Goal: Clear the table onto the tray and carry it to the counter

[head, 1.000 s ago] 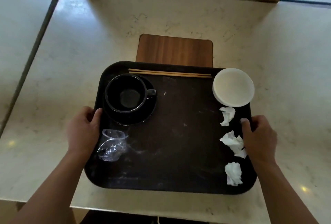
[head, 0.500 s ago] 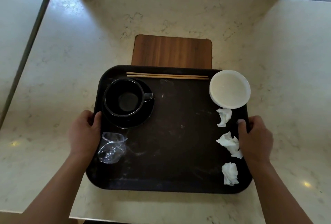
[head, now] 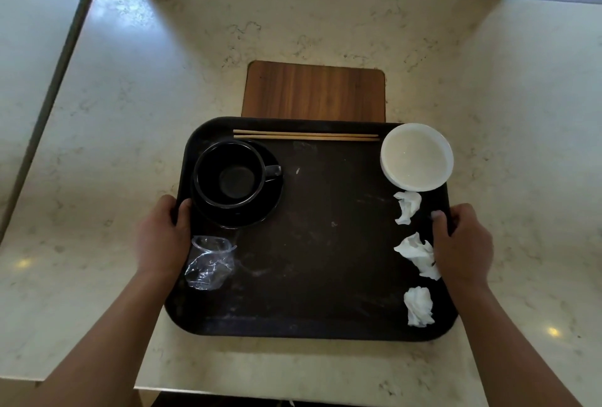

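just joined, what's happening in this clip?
A person is gripping a dark tray by its two short edges, left hand on the left rim and right hand on the right rim, thumbs hooked over the top. The tray is already loaded: a black cup on a saucer, chopsticks along the far edge, a white bowl, three crumpled napkins and a crushed plastic cup. Only a wooden board remains on the table. Whether the tray is lifted yet is unclear.
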The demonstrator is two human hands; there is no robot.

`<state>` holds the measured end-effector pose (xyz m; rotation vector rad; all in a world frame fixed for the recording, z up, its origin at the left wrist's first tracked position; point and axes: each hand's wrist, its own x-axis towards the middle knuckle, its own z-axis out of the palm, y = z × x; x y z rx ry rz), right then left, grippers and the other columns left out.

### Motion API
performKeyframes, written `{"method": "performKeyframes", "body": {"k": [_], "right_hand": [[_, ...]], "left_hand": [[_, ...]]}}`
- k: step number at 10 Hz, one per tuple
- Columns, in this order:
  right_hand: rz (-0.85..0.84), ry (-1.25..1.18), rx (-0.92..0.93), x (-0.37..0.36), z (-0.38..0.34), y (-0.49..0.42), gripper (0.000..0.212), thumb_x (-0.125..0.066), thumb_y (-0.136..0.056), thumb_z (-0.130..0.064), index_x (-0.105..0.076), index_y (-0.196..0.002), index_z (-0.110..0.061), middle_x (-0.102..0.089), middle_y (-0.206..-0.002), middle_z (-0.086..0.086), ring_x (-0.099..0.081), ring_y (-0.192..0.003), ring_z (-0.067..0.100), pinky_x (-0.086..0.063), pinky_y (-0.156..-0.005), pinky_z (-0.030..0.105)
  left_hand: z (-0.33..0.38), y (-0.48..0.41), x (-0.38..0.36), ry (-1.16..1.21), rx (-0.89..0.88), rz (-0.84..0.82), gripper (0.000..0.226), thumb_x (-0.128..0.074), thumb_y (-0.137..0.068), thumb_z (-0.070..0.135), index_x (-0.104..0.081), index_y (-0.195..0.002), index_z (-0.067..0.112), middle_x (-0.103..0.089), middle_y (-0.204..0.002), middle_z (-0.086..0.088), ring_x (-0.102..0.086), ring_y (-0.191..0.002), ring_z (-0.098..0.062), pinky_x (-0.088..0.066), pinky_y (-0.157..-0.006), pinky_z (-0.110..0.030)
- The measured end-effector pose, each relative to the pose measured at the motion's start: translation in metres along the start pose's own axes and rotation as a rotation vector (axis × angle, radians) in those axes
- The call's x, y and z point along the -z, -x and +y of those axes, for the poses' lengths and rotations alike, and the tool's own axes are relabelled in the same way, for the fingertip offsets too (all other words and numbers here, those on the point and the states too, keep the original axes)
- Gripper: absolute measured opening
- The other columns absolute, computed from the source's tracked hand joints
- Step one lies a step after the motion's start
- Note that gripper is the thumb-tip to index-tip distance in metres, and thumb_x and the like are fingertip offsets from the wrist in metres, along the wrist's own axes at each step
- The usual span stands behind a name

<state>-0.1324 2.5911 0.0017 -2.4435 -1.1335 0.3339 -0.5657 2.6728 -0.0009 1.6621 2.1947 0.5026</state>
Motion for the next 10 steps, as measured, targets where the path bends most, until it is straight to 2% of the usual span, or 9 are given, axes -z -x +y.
{"method": "performKeyframes", "body": {"k": [2,4,6,7,8,9,10], "right_hand": [[0.014,0.016,-0.017,-0.002,0.002,0.004,0.020,-0.057,-0.097,-0.029,-0.055,-0.091,-0.010,-0.059,-0.066,0.008,-0.056,-0.061,0.031,-0.040,-0.058,0.033],[0.027,0.055,0.017,-0.004,0.003,0.001,0.020,-0.058,-0.096,-0.027,-0.055,-0.090,-0.008,-0.058,-0.064,0.009,-0.052,-0.057,0.029,-0.035,-0.057,0.032],[0.043,0.082,0.025,-0.005,0.002,0.001,0.021,-0.058,-0.096,-0.029,-0.055,-0.091,-0.008,-0.057,-0.065,0.008,-0.051,-0.058,0.028,-0.035,-0.058,0.032],[0.051,0.048,0.006,-0.005,0.003,-0.001,0.024,-0.054,-0.097,-0.031,-0.056,-0.089,-0.009,-0.059,-0.067,0.008,-0.054,-0.061,0.029,-0.038,-0.061,0.033],[0.088,-0.121,-0.096,-0.001,0.003,-0.002,0.031,-0.047,-0.098,-0.030,-0.057,-0.084,-0.004,-0.060,-0.072,0.014,-0.056,-0.068,0.034,-0.038,-0.062,0.036],[0.056,-0.237,-0.176,0.005,0.002,0.000,0.034,-0.040,-0.098,-0.030,-0.059,-0.088,-0.003,-0.061,-0.081,0.016,-0.057,-0.078,0.035,-0.037,-0.067,0.038],[-0.022,-0.392,-0.297,0.020,0.002,0.009,0.037,-0.040,-0.098,-0.037,-0.059,-0.100,-0.005,-0.066,-0.094,0.015,-0.060,-0.090,0.034,-0.043,-0.077,0.041]], "left_hand": [[-0.004,-0.004,-0.002,-0.015,-0.023,0.008,0.035,-0.052,-0.100,0.032,-0.047,-0.076,0.007,-0.051,-0.062,-0.008,-0.048,-0.057,-0.031,-0.030,-0.048,-0.036],[-0.003,-0.008,-0.003,-0.030,-0.021,-0.008,0.035,-0.052,-0.100,0.033,-0.047,-0.077,0.007,-0.053,-0.062,-0.010,-0.050,-0.056,-0.032,-0.040,-0.050,-0.041],[-0.003,-0.008,-0.002,-0.022,-0.020,-0.003,0.035,-0.052,-0.099,0.035,-0.050,-0.077,0.007,-0.055,-0.063,-0.010,-0.052,-0.058,-0.033,-0.040,-0.051,-0.040],[-0.004,-0.007,-0.001,0.002,-0.014,-0.005,0.035,-0.051,-0.099,0.038,-0.053,-0.079,0.008,-0.058,-0.066,-0.009,-0.054,-0.062,-0.033,-0.045,-0.055,-0.043],[0.003,-0.005,0.004,0.057,0.047,-0.059,0.036,-0.050,-0.099,0.039,-0.056,-0.085,0.007,-0.060,-0.073,-0.008,-0.056,-0.068,-0.031,-0.044,-0.058,-0.041],[0.008,-0.005,0.017,0.119,0.050,-0.140,0.034,-0.052,-0.099,0.035,-0.058,-0.086,0.005,-0.059,-0.073,-0.008,-0.059,-0.073,-0.033,-0.035,-0.057,-0.036],[0.001,0.008,0.042,0.269,0.141,-0.234,0.029,-0.055,-0.099,0.034,-0.054,-0.117,0.011,-0.063,-0.092,-0.009,-0.062,-0.077,-0.025,-0.042,-0.059,-0.034]]}}
